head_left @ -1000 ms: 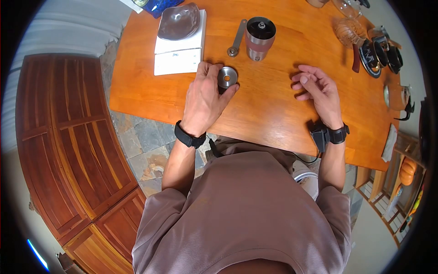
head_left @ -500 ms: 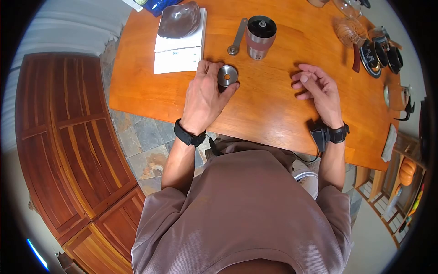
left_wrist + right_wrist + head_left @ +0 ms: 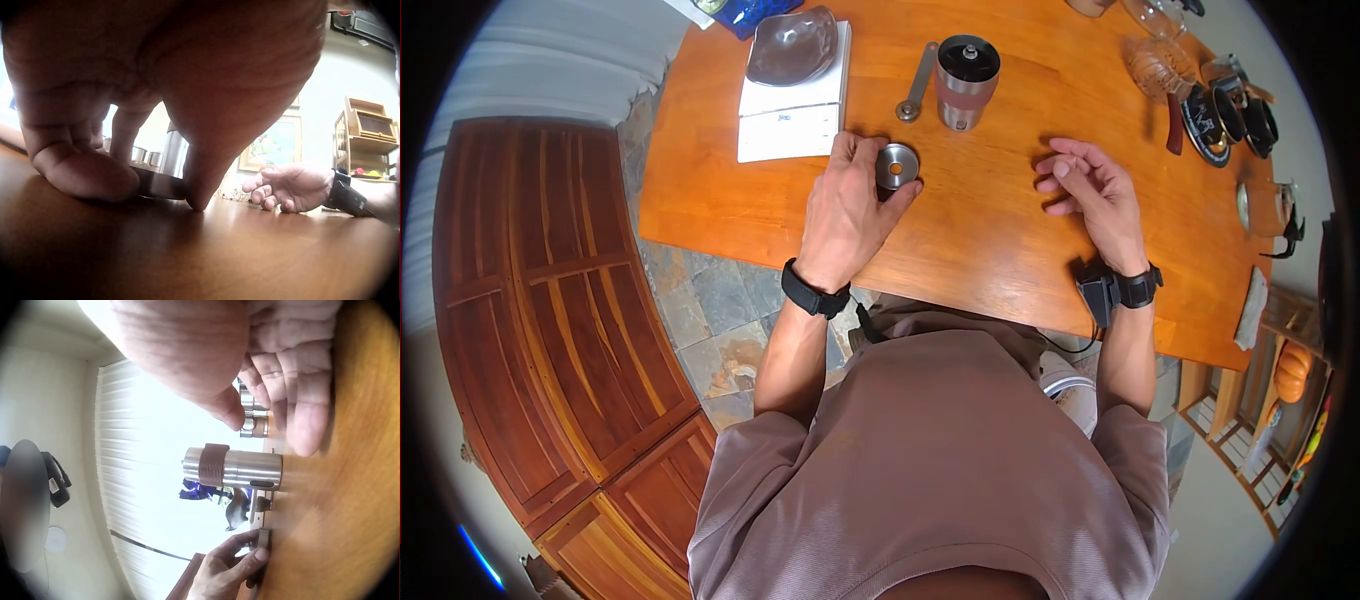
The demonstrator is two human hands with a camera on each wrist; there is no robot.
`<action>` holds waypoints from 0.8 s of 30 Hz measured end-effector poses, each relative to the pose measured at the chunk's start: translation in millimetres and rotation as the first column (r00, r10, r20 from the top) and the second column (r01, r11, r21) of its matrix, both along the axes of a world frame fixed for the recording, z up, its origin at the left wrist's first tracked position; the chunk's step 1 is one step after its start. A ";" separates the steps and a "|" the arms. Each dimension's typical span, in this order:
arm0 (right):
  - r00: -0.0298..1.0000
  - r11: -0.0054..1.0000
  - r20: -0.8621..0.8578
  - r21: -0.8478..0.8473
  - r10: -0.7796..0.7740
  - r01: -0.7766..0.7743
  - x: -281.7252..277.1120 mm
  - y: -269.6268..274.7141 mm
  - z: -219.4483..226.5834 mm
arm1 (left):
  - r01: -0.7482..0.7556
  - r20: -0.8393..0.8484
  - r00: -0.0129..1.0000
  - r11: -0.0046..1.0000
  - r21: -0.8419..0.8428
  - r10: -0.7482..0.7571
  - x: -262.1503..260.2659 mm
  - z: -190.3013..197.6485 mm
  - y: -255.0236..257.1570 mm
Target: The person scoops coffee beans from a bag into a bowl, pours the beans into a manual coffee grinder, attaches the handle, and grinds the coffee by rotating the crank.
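My left hand point(image 3: 840, 215) rests on the table with its fingers and thumb curled round a round steel lid point(image 3: 909, 166) that has a hole in its middle. Seen low in the left wrist view, the lid's dark side point(image 3: 161, 186) shows between finger and thumb, close to the wood. My right hand point(image 3: 1108, 200) lies on its side on the table, fingers loosely bent and holding nothing. Beyond the lid stands a steel hand coffee grinder point(image 3: 967, 97) with a brown band, its black top and centre shaft exposed. Beside it lies the grinder's crank handle point(image 3: 922, 80).
A white scale point(image 3: 788, 130) carrying a dark, glossy dish point(image 3: 793, 48) sits beyond my left hand. At the right side of the wooden table point(image 3: 1000, 250) are a glass carafe point(image 3: 1160, 68), black cups point(image 3: 1228, 115) and a glass pot point(image 3: 1270, 210). A blue bag point(image 3: 750, 15) lies at the far left.
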State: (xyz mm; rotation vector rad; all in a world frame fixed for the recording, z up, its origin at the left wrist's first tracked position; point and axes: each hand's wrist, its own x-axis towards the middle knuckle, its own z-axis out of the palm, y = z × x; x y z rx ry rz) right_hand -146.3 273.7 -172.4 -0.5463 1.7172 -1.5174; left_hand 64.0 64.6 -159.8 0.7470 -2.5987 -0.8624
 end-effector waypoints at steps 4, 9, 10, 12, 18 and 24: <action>1.000 1.000 -0.001 0.001 0.004 -0.004 -0.2 -0.7 0.3 | -0.013 0.003 1.000 1.000 0.019 0.012 -0.2 2.2 2.2; 1.000 1.000 -0.011 -0.008 0.007 -0.007 -0.5 -0.9 -1.4 | 0.017 -0.029 0.999 1.000 -0.007 -0.017 -1.9 3.6 5.2; 1.000 1.000 -0.011 -0.011 0.018 -0.018 -0.9 -0.6 -2.0 | 0.025 -0.054 0.998 0.999 -0.025 -0.026 -2.3 4.8 7.1; 1.000 0.999 -0.014 -0.029 0.021 -0.022 -1.9 0.0 -3.9 | -0.006 -0.082 0.997 1.000 0.020 0.007 -3.9 12.2 12.3; 0.999 0.997 0.004 -0.060 0.040 -0.040 -3.3 1.2 -7.7 | -0.035 -0.310 0.949 0.996 0.083 0.059 -7.8 5.0 4.7; 0.997 0.990 0.078 -0.144 0.000 0.012 -2.2 -6.8 1.2 | -0.026 -0.372 0.917 0.955 0.296 0.140 -11.3 39.0 -13.5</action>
